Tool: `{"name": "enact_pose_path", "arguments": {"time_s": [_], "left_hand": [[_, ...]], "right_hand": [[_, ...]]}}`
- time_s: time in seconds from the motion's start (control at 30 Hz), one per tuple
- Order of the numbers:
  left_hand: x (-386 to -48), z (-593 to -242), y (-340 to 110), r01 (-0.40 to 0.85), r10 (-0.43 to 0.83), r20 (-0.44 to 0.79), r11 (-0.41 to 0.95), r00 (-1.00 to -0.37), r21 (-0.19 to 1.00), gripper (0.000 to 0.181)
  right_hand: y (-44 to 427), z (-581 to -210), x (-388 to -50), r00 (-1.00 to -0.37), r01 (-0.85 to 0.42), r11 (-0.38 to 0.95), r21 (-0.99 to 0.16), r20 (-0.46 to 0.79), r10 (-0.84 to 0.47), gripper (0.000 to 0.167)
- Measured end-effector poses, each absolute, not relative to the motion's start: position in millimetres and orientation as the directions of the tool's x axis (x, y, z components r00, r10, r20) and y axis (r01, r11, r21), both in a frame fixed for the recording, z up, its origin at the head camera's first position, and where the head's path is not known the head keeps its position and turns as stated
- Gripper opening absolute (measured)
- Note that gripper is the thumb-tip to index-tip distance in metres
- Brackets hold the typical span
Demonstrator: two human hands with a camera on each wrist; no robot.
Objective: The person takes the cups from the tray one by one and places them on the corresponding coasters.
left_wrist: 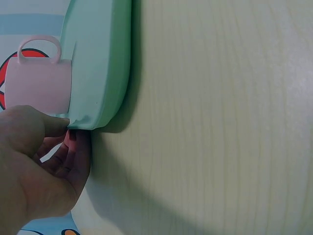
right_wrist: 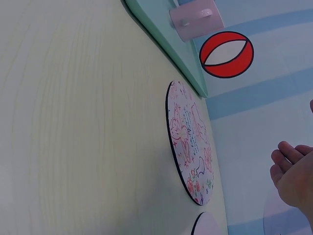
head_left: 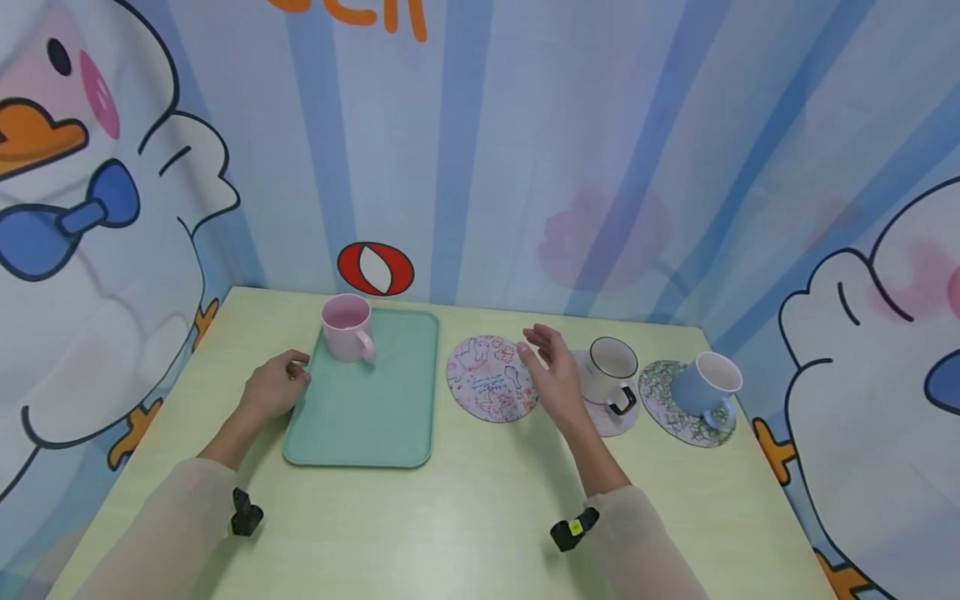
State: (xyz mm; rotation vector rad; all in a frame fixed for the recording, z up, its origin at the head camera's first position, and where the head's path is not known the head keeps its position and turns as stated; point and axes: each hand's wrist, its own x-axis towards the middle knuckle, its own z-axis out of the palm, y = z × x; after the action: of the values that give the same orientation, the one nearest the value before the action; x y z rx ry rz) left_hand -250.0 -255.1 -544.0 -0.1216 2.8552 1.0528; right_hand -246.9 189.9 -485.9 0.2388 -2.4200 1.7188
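Observation:
My left hand (head_left: pixel 274 385) pinches the left edge of a green tray (head_left: pixel 367 417). In the left wrist view the thumb (left_wrist: pixel 55 125) lies on the tray's rim and the other fingers curl below it. A pink mug (head_left: pixel 347 330) stands upright at the tray's back left corner. My right hand (head_left: pixel 557 377) hovers with relaxed fingers and nothing in it, between a round patterned coaster (head_left: pixel 483 379) and a white mug (head_left: pixel 606 375) with a dark rim. Under that mug lies a pale pink coaster (head_left: pixel 611 423), partly hidden by the hand and mug.
A blue mug (head_left: pixel 693 390) stands on a floral coaster (head_left: pixel 660 392) at the right end of the table (head_left: pixel 480 517). A striped cloth (head_left: pixel 510 150) with cartoon ducks hangs behind the table and at both sides.

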Motion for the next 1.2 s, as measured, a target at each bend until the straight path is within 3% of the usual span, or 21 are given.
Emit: {"name": "enact_pose_path", "arguments": {"time_s": [1.2], "left_hand": [[-250,-544,-254,-0.121,-0.055,-0.122,0.756,-0.991,0.643,0.042]], "right_hand": [[157,-495,-250,-0.973,-0.232,0.355,-0.906,0.209,-0.102,0.058]]}}
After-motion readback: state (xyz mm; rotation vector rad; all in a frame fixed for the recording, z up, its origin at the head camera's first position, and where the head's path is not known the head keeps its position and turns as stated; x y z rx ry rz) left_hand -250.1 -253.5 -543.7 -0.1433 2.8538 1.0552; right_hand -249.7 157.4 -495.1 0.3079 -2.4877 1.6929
